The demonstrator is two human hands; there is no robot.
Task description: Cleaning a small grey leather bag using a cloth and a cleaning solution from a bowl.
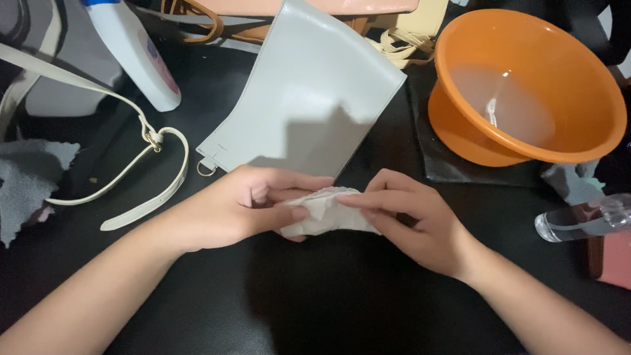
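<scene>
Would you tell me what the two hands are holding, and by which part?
A small white cloth, bunched: left hand pinches its left end, right hand its right end and top edge.

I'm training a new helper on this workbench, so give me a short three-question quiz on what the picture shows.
1. True or false: both hands grip the small white cloth.
2. Which thing lies just beyond the hands? A) pale grey leather panel B) orange basin C) white bottle
3. Fill in: the cream strap lies to the ____ of the left hand.

Key
1. True; the right hand pinches it too.
2. A, the pale grey leather panel; the orange basin sits far right, the white bottle far left.
3. left
</scene>
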